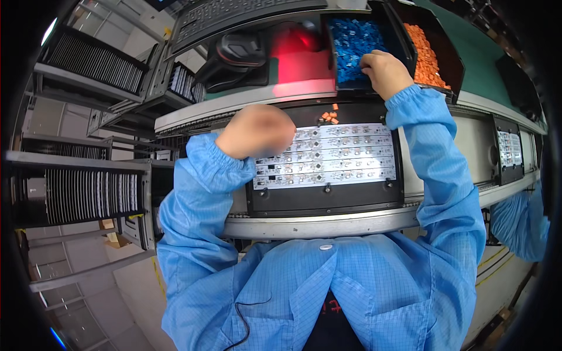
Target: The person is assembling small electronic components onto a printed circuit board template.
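My right hand point(387, 74) reaches into a black bin of small blue components point(351, 45). Its fingers are bent together at the edge of the blue pile, and what lies between them is hidden. Smeared by motion, my left hand point(260, 130) hovers over the upper left of a white circuit board panel point(328, 164); its fingers cannot be made out. The panel has several long strips and lies in a black carrier point(293, 204). A few loose orange components point(329, 116) rest on the carrier just beyond the panel.
Beside the blue bin stands another bin of orange components point(424, 55). A black handheld scanner point(237, 52) and a keyboard point(228, 20) are at the back left. Metal rails point(328, 226) border the carrier. Another board point(509, 148) sits farther right, and board racks point(93, 196) stand left.
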Demonstrator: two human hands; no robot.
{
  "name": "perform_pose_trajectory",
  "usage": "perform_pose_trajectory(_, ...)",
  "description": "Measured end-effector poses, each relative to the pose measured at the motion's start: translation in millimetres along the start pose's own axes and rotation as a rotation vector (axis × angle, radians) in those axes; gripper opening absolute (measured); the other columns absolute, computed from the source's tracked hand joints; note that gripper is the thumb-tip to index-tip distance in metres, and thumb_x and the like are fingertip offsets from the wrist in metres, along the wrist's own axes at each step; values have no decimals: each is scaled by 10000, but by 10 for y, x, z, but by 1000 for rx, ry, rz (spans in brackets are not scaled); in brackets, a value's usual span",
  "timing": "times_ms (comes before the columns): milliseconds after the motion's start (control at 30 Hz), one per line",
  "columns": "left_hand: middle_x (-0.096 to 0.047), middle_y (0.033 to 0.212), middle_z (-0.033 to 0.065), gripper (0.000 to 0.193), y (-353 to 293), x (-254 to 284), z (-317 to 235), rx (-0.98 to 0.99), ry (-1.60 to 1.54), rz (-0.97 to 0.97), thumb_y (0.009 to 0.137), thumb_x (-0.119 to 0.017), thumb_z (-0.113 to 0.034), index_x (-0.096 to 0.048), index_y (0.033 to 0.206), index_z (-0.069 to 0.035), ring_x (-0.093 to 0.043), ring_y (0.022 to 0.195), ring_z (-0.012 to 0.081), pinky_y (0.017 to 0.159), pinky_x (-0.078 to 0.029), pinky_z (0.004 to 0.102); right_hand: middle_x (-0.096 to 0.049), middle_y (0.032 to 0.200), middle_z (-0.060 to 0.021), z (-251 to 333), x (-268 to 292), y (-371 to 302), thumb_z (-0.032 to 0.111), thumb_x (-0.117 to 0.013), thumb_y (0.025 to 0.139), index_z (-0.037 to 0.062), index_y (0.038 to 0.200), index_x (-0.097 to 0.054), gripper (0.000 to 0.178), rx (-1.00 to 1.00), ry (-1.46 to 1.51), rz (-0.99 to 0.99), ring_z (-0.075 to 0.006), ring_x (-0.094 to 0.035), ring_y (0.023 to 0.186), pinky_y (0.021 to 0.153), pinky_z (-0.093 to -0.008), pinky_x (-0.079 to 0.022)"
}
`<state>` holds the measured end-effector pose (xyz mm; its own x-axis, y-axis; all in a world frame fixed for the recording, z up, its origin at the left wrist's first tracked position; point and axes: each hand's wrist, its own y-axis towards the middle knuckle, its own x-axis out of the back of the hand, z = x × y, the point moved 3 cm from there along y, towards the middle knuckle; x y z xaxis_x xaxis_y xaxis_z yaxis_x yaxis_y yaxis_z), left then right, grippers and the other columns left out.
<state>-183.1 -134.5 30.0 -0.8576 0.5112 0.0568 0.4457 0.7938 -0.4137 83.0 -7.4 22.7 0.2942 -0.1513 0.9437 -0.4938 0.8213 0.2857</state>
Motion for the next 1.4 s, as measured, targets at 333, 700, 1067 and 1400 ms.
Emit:
perform_pose_trajectory(333,-684,880,106,196,-128,214,505,-128,-209,-224,864,-643,25,-625,1051,82,-669,778,140,738,-556,244,-617,876,-89,738,-334,-536,37,-624,777,98,996,-687,237,197,-65,148,-295,-646,787,683,-384,-534)
perform_pose_trajectory(700,-691,896,130,234,-21,241,576,-114,-205,-201,862,-643,26,-623,1088,85,-669,764,136,726,-559,246,-599,889,-64,629,-432,-590,24,-592,759,70,964,-684,230,189,3,-36,-258,-631,848,701,-379,-533)
perform_pose_trajectory(1067,-690,777,92,132,-30,257,469,-52,-94,-248,850,-657,12,-688,972,53,-658,738,120,660,-543,236,-603,955,-109,584,-486,-664,-13,-628,769,19,956,-669,194,163,43,-106,-291,-615,874,759,-373,-525)
perform_pose_trajectory(1400,-691,844,150,161,75,27,375,-304,776,-430,780,-657,19,-694,937,12,-655,787,280,763,-525,366,-583,965,-85,473,181,-810,-73,-595,843,-14,1012,-635,183,-33,644,-10,-178,-612,883,787,-256,-499)
